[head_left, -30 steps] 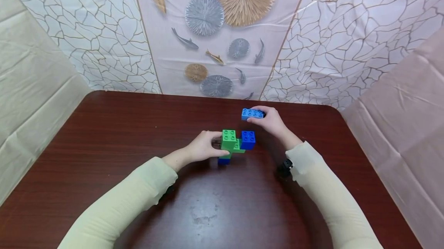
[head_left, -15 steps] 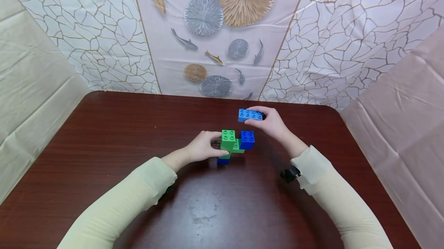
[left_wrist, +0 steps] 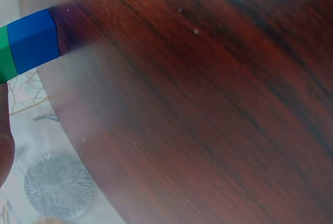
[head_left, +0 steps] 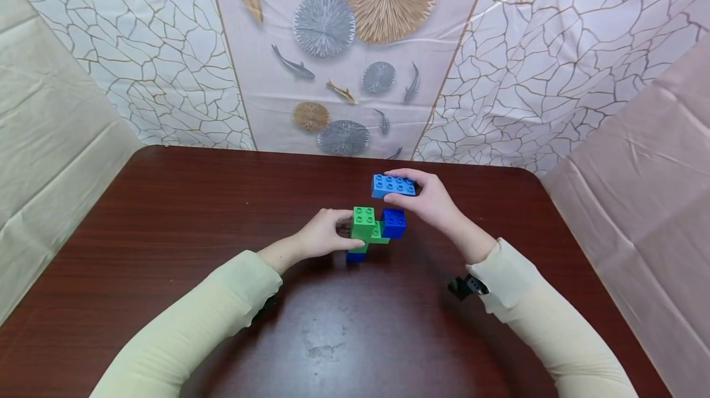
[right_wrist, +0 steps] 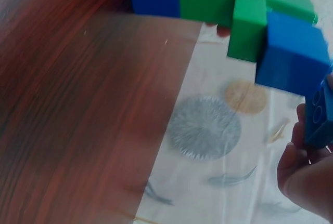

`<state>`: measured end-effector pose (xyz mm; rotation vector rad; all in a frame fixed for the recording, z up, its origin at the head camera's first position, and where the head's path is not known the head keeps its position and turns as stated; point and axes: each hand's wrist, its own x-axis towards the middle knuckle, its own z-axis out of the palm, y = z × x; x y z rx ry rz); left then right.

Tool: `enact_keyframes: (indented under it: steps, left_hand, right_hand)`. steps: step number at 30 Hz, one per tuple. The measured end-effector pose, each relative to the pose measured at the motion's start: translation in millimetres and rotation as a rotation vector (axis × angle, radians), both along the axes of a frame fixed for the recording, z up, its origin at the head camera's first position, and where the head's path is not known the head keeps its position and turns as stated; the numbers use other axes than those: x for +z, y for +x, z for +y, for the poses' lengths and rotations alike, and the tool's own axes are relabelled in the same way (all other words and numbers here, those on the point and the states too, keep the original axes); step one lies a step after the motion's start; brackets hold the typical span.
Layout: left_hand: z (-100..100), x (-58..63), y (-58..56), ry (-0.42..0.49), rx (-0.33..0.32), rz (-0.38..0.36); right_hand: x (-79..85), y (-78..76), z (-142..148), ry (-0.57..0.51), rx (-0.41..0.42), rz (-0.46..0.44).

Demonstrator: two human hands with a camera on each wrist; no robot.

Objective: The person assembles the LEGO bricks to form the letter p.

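My left hand [head_left: 325, 235] grips a small tower of toy building bricks from its left side. At its foot is a dark blue brick [left_wrist: 35, 40]. Green bricks [head_left: 363, 217] form the body, with one jutting out to the right. On that arm sits a square dark blue brick [head_left: 394, 223]. My right hand [head_left: 427, 201] pinches a lighter blue brick [head_left: 392, 185], two studs wide and longer than the others, studs up. It is held behind and above the tower in the head view. The right wrist view shows this brick [right_wrist: 320, 115] close beside the square blue one.
The dark red-brown wooden table [head_left: 194, 219] lies under both hands, with a worn patch near its front. Patterned cloth [head_left: 344, 77] hangs behind the table's far edge, and plain cloth [head_left: 638, 170] hangs at the sides. A black device [head_left: 468, 286] is strapped at the right wrist.
My right hand has moved left with the light blue brick, bringing it behind the tower and slightly nearer. The left hand and the tower have stayed in place.
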<state>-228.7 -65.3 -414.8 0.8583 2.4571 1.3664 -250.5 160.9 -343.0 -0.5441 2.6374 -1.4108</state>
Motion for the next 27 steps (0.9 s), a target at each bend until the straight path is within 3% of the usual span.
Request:
enact_keyframes:
  steps: [14, 27]
  left_hand:
    - [0, 0.6, -0.4, 0.003, -0.016, -0.008]
    - [-1, 0.0, -0.6, 0.014, -0.026, -0.013]
  right_hand:
    - [0.3, 23.0, -16, 0.040, 0.074, 0.025]
    - [-5.6, 26.5, -19, 0.042, 0.109, 0.034]
